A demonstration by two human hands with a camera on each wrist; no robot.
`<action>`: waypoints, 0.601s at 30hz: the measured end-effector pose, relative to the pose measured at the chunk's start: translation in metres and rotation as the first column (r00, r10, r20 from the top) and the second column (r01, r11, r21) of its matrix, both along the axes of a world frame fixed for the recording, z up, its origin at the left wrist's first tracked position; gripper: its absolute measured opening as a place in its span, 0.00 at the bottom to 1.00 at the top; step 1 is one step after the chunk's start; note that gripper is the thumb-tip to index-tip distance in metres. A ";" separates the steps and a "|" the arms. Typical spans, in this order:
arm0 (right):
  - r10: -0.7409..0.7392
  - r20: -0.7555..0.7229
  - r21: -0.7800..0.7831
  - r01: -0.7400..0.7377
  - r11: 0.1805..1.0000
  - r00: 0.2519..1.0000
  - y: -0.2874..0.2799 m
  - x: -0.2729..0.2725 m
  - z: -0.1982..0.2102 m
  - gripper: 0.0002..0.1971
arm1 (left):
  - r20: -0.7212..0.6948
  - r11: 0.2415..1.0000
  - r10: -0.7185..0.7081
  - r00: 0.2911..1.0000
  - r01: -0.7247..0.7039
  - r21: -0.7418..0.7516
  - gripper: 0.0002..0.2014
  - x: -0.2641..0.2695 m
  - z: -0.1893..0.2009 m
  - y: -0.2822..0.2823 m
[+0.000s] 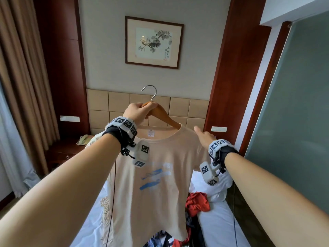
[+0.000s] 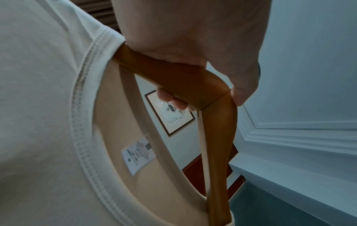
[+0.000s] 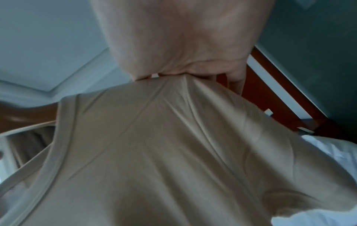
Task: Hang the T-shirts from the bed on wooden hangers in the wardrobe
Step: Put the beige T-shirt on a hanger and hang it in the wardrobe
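Beige cotton hangs full length in front of me: one T-shirt (image 1: 156,175) with a blue print is already threaded onto a wooden hanger (image 1: 165,115) and held up over the bed (image 1: 219,220), so the first garment looks nearly dressed but not yet put away. Both ends of the hanger go in through the neckline, as the left wrist view shows, where the white neck label sits just inside the collar. The left hand (image 1: 138,111) has its fingers (image 2: 172,99) curled round the middle of the hanger, right at the bend below the metal hook (image 1: 151,91), with the thumb pressed on the far side of the wood. The right hand (image 1: 204,136) is at the shirt's shoulder; from its own camera the cloth gathers into a peak right at the hand, so I judge it is pinching the fabric there to tug it square over the hanger's end (the fingertips themselves are hidden behind the cloth). What remains, as far as I can tell, is most of the job: this shirt must be carried to the wardrobe, which is not in sight from here, and a heap of red and dark clothing (image 1: 195,204) lies on the white sheet below the shirt, awaiting hangers of its own.
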State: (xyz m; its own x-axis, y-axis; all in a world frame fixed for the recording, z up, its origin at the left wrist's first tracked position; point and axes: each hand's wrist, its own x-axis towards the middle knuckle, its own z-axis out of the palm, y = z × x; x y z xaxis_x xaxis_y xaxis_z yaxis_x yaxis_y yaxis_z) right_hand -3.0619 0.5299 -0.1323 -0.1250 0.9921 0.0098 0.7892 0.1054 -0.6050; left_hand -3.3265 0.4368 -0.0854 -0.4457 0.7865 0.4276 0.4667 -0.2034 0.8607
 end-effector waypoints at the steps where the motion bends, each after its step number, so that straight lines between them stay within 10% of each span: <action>1: -0.030 -0.023 -0.015 0.030 0.999 0.999 0.003 0.003 -0.003 0.43 | 0.001 1.000 -0.003 1.000 0.003 0.004 0.27 0.000 -0.001 -0.001; 7: -0.009 -0.108 0.020 0.012 1.000 0.994 0.003 0.002 -0.008 0.33 | -0.027 0.999 -0.041 0.999 0.041 -0.018 0.27 0.007 0.000 0.002; 13: 0.180 -0.147 0.653 -0.042 0.756 0.973 -0.013 -0.023 0.002 0.08 | -0.045 0.996 -0.060 0.997 0.057 -0.064 0.28 0.014 0.001 0.010; 18: 0.346 0.055 0.552 -0.317 0.771 0.937 -0.039 -0.048 0.026 0.06 | -0.021 0.994 -0.081 0.996 0.079 -0.078 0.25 0.016 -0.002 0.013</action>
